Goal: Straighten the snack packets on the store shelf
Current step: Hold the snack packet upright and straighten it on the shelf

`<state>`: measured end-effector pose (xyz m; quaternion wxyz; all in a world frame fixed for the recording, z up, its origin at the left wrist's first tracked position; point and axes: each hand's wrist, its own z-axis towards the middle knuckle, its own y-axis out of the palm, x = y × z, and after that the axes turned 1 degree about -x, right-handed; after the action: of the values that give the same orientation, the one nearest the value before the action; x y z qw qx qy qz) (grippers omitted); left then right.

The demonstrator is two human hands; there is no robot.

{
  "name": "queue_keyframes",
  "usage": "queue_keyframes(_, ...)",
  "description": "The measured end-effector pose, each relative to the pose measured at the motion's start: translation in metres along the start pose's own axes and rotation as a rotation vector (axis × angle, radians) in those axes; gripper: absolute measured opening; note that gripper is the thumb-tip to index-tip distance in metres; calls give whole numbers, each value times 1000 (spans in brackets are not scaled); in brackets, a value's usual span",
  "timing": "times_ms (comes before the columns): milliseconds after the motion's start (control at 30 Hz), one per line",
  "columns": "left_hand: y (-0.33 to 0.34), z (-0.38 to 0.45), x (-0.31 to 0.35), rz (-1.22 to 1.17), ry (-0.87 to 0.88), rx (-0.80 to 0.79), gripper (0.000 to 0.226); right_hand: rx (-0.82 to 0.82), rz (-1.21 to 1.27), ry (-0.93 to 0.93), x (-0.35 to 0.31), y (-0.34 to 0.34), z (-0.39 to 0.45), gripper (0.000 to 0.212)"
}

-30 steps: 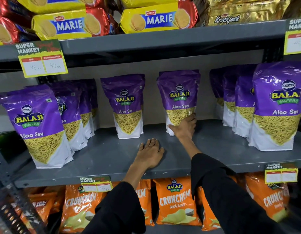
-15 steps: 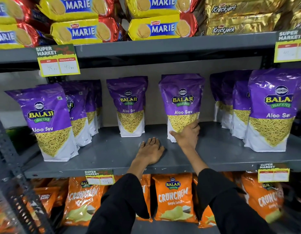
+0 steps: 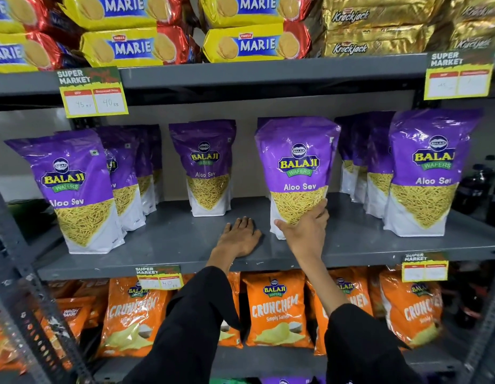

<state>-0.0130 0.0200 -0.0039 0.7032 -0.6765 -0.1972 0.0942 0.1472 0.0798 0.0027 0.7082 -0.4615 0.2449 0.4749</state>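
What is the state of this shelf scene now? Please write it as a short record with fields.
place: store shelving, grey middle shelf
product: purple Aloo Sev packets, all standing upright
right hand: grips the lower part of the held Aloo Sev packet
left hand: flat on the shelf, holds nothing
neighbour: lone packet stands further back, left of the held one
side rows: left row, right row
above: Marie biscuits
below: orange Crunchem bags

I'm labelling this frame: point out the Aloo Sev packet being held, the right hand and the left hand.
Held Aloo Sev packet point(image 3: 297, 162): head view, logo on front.
Right hand point(image 3: 306, 231): head view, back of hand.
Left hand point(image 3: 240, 236): head view, back of hand.
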Motion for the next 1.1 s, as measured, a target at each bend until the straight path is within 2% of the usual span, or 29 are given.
queue_keyframes(600,0,1,-1,33,19,-13,67,38,-23,-44,7,-32,-37,128)
queue_keyframes(733,-1,-7,3,46,33,151,62,34,-32,-46,10,-35,-43,135)
queue_keyframes(833,0,-12,3,83,83,263,66,25,34,-69,17,-36,-51,131)
queue_keyframes(967,4,-12,-6,-71,43,132,66,7,79,-75,23,-35,-52,126)
queue_keyframes(1100,5,-10,-9,39,49,45,65,15,99,-68,19,-35,-44,124)
